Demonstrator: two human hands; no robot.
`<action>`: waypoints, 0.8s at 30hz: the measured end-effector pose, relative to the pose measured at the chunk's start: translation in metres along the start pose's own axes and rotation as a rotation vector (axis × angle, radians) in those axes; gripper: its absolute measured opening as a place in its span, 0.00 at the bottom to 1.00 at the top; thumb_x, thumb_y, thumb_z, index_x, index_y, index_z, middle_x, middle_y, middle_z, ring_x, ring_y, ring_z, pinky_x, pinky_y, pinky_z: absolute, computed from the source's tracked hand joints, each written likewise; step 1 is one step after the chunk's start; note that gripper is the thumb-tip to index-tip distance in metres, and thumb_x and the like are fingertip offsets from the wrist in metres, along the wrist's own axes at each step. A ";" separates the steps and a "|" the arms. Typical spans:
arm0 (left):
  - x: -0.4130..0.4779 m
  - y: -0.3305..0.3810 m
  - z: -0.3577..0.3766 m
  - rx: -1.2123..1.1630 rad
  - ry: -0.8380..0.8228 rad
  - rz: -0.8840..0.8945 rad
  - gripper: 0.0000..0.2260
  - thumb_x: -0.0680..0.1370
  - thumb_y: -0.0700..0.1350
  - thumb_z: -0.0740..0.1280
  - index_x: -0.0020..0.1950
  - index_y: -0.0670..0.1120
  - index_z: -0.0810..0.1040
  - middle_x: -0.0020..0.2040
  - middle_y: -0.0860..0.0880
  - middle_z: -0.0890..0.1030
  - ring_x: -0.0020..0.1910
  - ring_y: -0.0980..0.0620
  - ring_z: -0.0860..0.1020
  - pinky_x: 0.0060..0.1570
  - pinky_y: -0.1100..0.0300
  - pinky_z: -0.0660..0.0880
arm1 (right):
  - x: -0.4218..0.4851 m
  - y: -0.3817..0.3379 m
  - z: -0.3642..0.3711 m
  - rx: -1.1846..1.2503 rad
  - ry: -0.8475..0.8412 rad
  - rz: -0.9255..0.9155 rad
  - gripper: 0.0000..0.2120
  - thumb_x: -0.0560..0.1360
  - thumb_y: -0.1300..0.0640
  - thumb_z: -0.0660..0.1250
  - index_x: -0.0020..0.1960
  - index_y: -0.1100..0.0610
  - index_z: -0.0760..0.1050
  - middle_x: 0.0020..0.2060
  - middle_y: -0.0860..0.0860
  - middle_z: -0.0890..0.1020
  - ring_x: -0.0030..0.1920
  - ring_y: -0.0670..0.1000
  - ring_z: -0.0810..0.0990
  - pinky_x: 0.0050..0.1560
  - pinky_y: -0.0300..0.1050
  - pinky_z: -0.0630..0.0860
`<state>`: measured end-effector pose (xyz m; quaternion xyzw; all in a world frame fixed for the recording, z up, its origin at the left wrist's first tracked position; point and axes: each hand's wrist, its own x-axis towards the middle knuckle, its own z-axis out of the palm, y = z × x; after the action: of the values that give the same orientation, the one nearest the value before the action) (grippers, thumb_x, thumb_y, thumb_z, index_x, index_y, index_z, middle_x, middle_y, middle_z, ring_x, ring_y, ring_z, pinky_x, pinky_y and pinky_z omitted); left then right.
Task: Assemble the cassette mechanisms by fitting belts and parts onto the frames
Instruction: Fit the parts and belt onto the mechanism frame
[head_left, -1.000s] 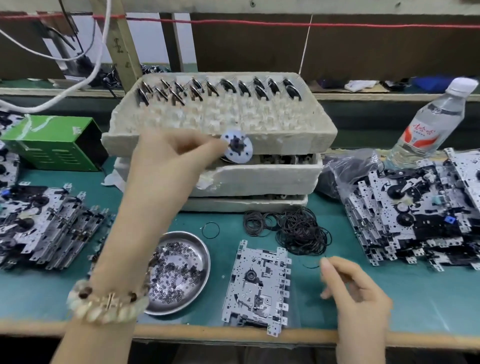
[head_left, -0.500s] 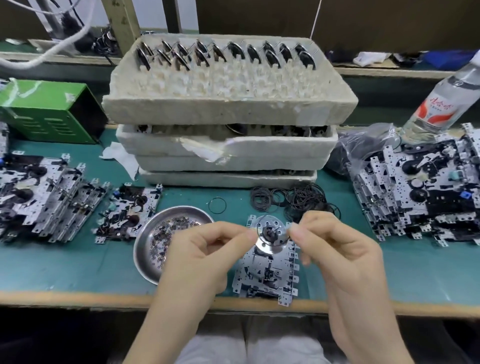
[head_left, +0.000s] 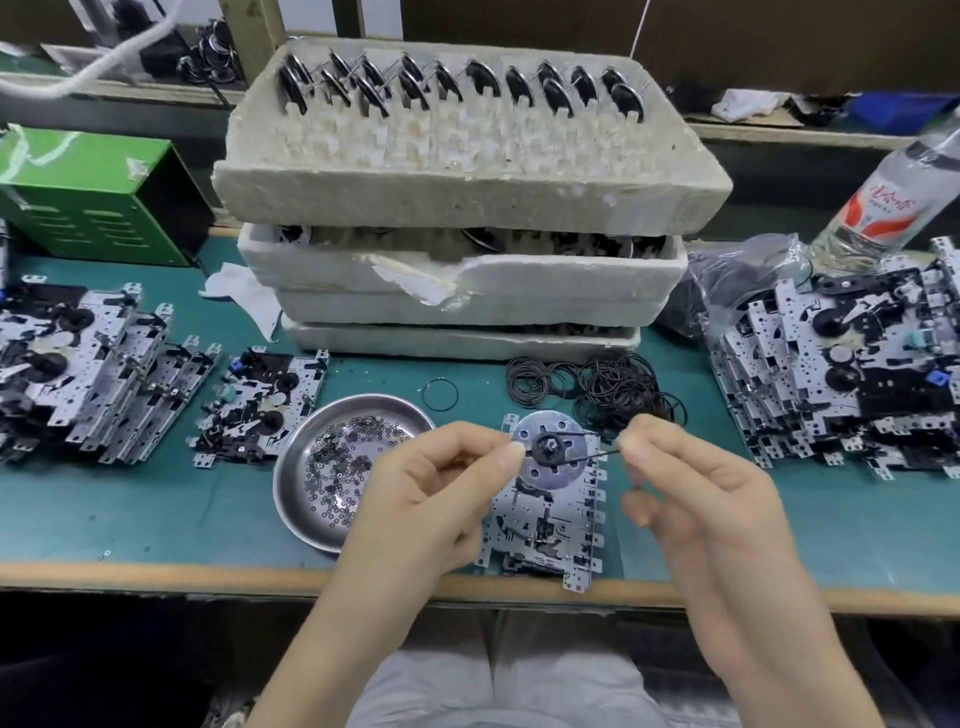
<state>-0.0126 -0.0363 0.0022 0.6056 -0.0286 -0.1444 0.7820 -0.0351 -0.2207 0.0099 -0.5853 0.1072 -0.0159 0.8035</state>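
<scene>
Left grip (head_left: 431, 499) pinches the flywheel (head_left: 556, 467), right grip (head_left: 701, 499) pinches the belt (head_left: 597, 455) around its hub; next probably seating onto the frame (head_left: 550, 525).

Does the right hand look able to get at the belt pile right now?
Likely yes: the belt pile lies just beyond the right hand with nothing between, but its grip pinches a belt stretched from the flywheel the left hand holds.
</scene>
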 end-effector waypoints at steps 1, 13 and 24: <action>0.000 -0.004 0.001 0.000 -0.027 0.026 0.04 0.73 0.47 0.75 0.39 0.50 0.83 0.26 0.52 0.64 0.23 0.54 0.57 0.21 0.67 0.56 | 0.001 0.001 -0.001 0.187 -0.095 0.097 0.13 0.60 0.52 0.81 0.37 0.57 0.81 0.39 0.48 0.75 0.37 0.46 0.71 0.33 0.36 0.69; 0.026 -0.025 -0.009 0.946 -0.006 1.036 0.03 0.83 0.40 0.63 0.53 0.45 0.75 0.47 0.52 0.74 0.42 0.53 0.74 0.40 0.63 0.71 | 0.029 -0.017 -0.021 -0.204 -0.449 0.251 0.15 0.63 0.48 0.78 0.30 0.51 0.73 0.44 0.60 0.77 0.34 0.47 0.66 0.34 0.39 0.59; 0.049 -0.041 -0.022 1.498 -0.156 1.197 0.09 0.77 0.32 0.66 0.46 0.44 0.84 0.44 0.46 0.81 0.38 0.49 0.73 0.29 0.61 0.64 | 0.050 0.017 -0.049 -0.420 -0.336 0.162 0.16 0.60 0.63 0.79 0.28 0.53 0.72 0.45 0.57 0.86 0.41 0.48 0.84 0.42 0.36 0.78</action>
<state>0.0314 -0.0376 -0.0489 0.8218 -0.4696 0.2945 0.1323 0.0022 -0.2686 -0.0280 -0.7232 0.0199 0.1680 0.6696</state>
